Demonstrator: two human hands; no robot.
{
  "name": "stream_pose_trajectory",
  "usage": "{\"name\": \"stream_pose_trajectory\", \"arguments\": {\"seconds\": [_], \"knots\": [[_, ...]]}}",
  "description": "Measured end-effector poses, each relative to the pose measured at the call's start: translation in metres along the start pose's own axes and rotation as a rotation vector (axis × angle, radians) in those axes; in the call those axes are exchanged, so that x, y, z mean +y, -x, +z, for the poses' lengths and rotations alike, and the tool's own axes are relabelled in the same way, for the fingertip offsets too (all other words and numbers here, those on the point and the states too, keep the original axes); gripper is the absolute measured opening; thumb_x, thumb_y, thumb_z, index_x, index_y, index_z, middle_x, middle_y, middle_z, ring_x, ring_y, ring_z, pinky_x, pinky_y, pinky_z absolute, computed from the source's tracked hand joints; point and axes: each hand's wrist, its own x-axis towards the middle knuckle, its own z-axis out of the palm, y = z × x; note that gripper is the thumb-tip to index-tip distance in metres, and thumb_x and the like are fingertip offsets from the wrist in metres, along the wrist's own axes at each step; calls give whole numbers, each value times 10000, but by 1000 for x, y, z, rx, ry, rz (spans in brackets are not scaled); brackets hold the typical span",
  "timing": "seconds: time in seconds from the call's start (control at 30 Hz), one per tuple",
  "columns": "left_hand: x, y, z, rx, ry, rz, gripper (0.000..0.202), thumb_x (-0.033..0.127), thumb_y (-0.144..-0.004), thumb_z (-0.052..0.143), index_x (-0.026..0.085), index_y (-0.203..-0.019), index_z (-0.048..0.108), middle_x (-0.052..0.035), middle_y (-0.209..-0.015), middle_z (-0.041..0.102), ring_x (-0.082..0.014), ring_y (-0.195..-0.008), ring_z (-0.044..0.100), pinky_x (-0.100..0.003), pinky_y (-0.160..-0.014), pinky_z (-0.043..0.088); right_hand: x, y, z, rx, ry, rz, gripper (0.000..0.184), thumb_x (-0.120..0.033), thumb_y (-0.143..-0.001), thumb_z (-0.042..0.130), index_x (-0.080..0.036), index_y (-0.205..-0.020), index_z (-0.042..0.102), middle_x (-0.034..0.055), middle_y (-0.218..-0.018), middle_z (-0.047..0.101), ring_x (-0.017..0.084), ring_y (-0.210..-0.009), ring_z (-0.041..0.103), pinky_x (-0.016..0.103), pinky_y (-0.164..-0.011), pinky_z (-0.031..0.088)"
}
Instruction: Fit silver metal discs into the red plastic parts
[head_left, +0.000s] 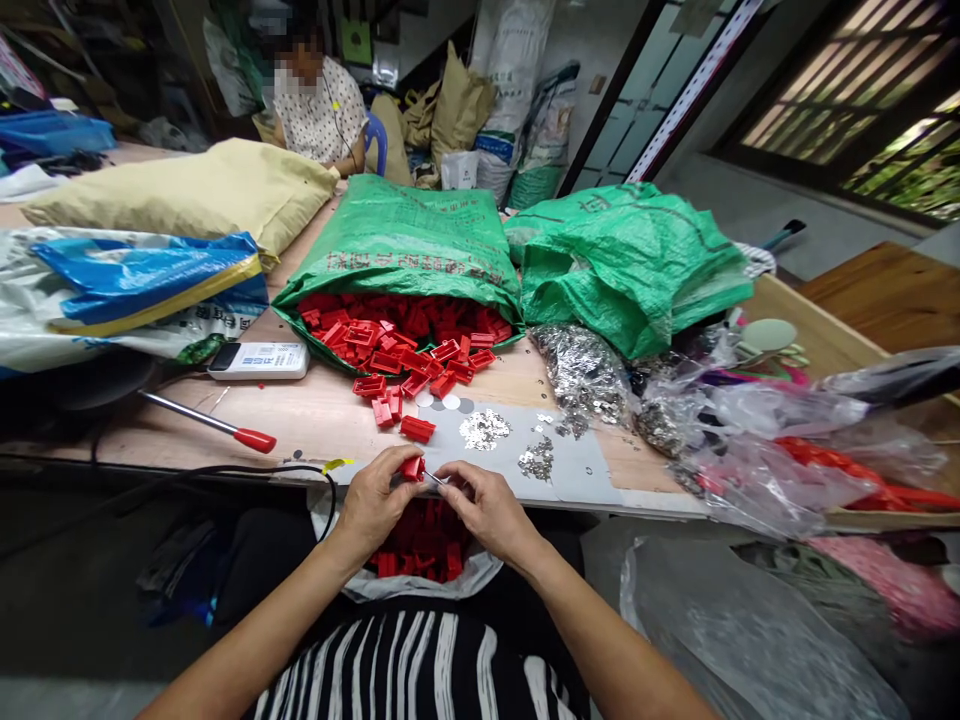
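- Red part (412,468): small, boxy, on the near side of the green sack (420,235); facing and long axis unclear.
- Left hand (376,500): fingers pinch it.
- Right hand (489,507): fingers grip a silvery rod (433,479) slanting leftward to it.

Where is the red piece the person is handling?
The red piece is pinched in the left hand, below and slightly left of centre in the head view, beside the thin metal rod in the right hand.

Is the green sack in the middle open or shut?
Open: the green sack gapes at the front, red parts showing inside and spilling onto the table.
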Motion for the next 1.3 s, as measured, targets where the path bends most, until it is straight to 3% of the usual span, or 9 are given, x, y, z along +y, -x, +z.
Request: {"name": "stream_pose_trajectory", "arguments": {"seconds": [0.13,0.33,0.77,1.3], "knots": [[-1,-5,1,-60,-26,-32,310,247,-766,641,219,-1074,628,-38,-1054,697,-186,-966,651,-325,-882,498,-2,-3,-3,46,103,-57,168,-200,-870,526,-210,-970,660,35,-883,667,154,-807,603,262,-743,445],[-4,-7,-3,-117,4,-37,322,267,-753,651,225,-1072,638,-27,-1033,706,-179,-924,662,-299,-858,501,0,-8,-5,-12,191,-60,179,-180,-862,540,-211,-961,686,42,-884,673,154,-803,604,263,-732,440],[-11,-4,0,-84,-10,0,307,273,-761,670,214,-1061,642,-43,-1018,709,-188,-924,666,-293,-841,511,4,-9,5,2,201,-75,168,-157,-870,517,-193,-945,663,56,-909,658,165,-862,616,277,-793,461],[-14,-3,-1,-96,-2,-2,313,268,-766,691,209,-1069,638,-46,-1035,704,-182,-938,660,-281,-853,499,4,-15,-6,-74,115,-67,157,-127,-851,532,-187,-896,670,42,-866,669,152,-822,610,261,-754,448]]}}
